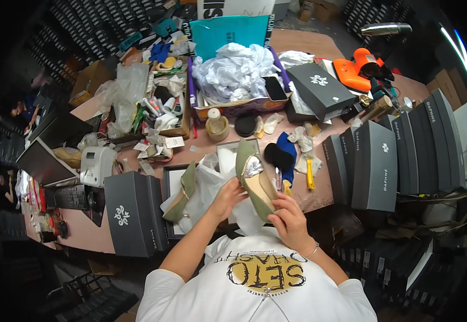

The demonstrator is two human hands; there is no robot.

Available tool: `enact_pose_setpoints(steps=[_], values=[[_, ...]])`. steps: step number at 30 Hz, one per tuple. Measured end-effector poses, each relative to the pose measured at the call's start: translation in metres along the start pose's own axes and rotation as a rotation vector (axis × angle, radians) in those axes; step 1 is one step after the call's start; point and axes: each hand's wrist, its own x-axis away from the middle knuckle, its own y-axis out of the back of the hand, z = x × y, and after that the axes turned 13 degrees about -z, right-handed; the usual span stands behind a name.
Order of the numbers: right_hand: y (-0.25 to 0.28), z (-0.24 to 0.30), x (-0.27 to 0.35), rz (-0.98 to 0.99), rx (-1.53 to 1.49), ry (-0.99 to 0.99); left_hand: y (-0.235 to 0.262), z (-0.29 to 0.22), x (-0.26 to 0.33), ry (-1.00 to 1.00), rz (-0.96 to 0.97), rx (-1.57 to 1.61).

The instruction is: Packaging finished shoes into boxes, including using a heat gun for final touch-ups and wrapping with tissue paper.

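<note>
Between my two hands is a pointed olive-green flat shoe (260,197), its toe directed away from me and crumpled white paper (253,166) stuffed in its front. My left hand (229,199) grips the left side of the shoe near its middle. My right hand (289,217) has its fingers closed on the heel end. A matching green shoe (176,208) lies to the left on white tissue paper (205,182), partly over an open shoebox (172,175). Under the held shoe, more of the paper is partly hidden.
Dark grey shoeboxes (374,166) stand in a row on the right; another grey box (131,212) stands at left. Farther back is a purple box (195,88) of crumpled paper with a phone (274,88) on it. A yellow-handled tool (310,174) and a black round brush (279,156) lie nearby.
</note>
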Motion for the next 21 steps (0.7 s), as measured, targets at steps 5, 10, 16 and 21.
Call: enact_pose_setpoints(steps=[5,10,16,21], values=[[-0.025,0.009,-0.026,0.305,-0.228,-0.151,0.002,0.01,0.017,0.216,0.049,0.692],[-0.094,-0.021,-0.066,0.321,0.078,0.017,-0.031,-0.007,0.052,0.119,-0.219,0.608],[-0.106,-0.035,-0.046,0.379,-0.286,-0.318,0.008,0.006,0.056,0.02,-0.452,0.685],[-0.14,-0.114,-0.04,0.497,0.281,0.022,0.038,0.001,0.066,0.065,-0.437,0.748]])
